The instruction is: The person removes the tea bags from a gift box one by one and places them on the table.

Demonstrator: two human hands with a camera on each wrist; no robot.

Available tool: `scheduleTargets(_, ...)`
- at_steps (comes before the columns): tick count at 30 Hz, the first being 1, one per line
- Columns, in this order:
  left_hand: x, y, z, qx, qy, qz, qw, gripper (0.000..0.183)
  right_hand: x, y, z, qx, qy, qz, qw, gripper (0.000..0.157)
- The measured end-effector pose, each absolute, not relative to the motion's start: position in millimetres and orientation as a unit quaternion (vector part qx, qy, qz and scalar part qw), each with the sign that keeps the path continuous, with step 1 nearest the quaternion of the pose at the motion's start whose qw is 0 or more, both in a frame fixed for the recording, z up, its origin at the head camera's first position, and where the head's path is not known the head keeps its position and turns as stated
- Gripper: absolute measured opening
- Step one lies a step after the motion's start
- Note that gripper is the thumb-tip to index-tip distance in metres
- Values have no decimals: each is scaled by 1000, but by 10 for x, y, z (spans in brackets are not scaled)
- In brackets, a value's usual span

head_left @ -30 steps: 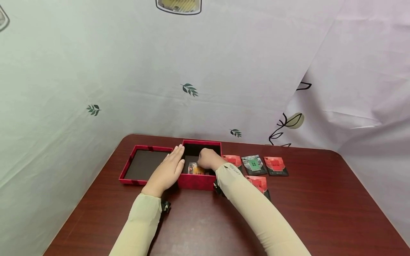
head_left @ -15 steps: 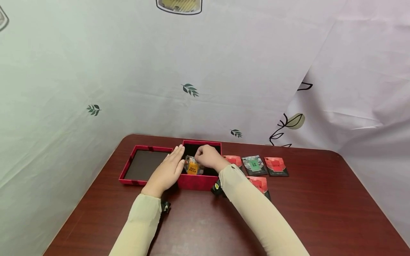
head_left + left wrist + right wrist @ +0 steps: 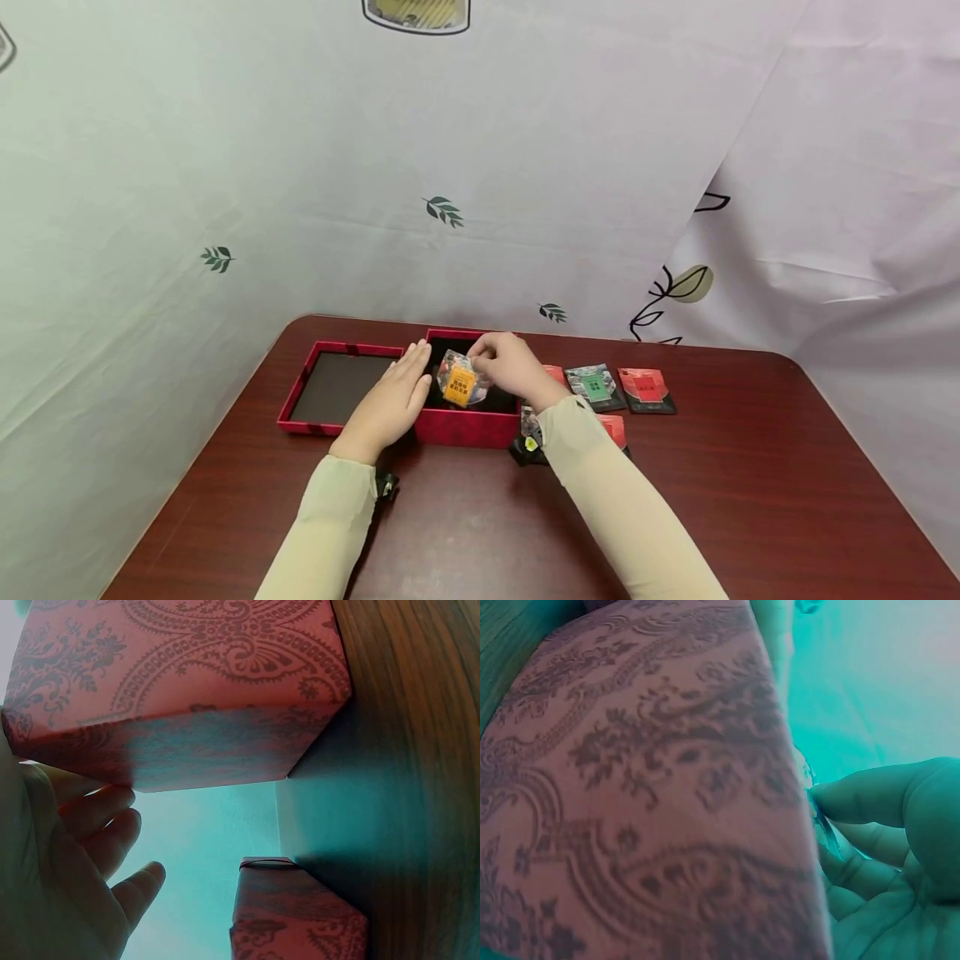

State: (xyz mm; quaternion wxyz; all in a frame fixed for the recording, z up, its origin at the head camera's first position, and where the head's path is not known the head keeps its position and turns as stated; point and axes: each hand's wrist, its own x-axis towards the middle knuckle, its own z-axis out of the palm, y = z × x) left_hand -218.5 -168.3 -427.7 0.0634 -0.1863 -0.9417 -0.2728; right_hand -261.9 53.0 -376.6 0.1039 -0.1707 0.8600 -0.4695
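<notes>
Over the red patterned box (image 3: pixel 468 427), my right hand (image 3: pixel 513 367) pinches a small packet (image 3: pixel 461 383) with an orange label, tilted and raised near the rim. In the right wrist view, thumb and fingers of the right hand (image 3: pixel 889 840) grip the packet's edge just beyond the box wall (image 3: pixel 667 787). My left hand (image 3: pixel 386 408) lies with straight fingers along the box's left side. The left wrist view has the left hand (image 3: pixel 82 847) at the side of the box (image 3: pixel 202 660); its fingertips are at the box edge. The box's interior is dark and partly hidden.
Left of the box lies its shallow red lid (image 3: pixel 341 387), dark inside up. To the right are a green packet (image 3: pixel 595 387), a red packet (image 3: pixel 647 388) and others partly behind the right arm. The table (image 3: pixel 750 467) meets a hanging cloth (image 3: pixel 525 167) behind.
My right hand has come up out of the box with the orange-labelled packet, which lay inside earlier. The left hand has stayed at the box's left side.
</notes>
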Motion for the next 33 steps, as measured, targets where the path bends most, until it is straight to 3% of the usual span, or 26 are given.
scheduleTargets(22, -2174, -1700, -4306, -191, -940, -275, 71, 57, -2414, 1064, -3609, -139, 775, -615, 51, 19)
scheduleTargets(33, -2184, -1681, -4310, -196, -937, -280, 75, 56, -2321, 1423, -3709, -98, 733, -672, 41, 29)
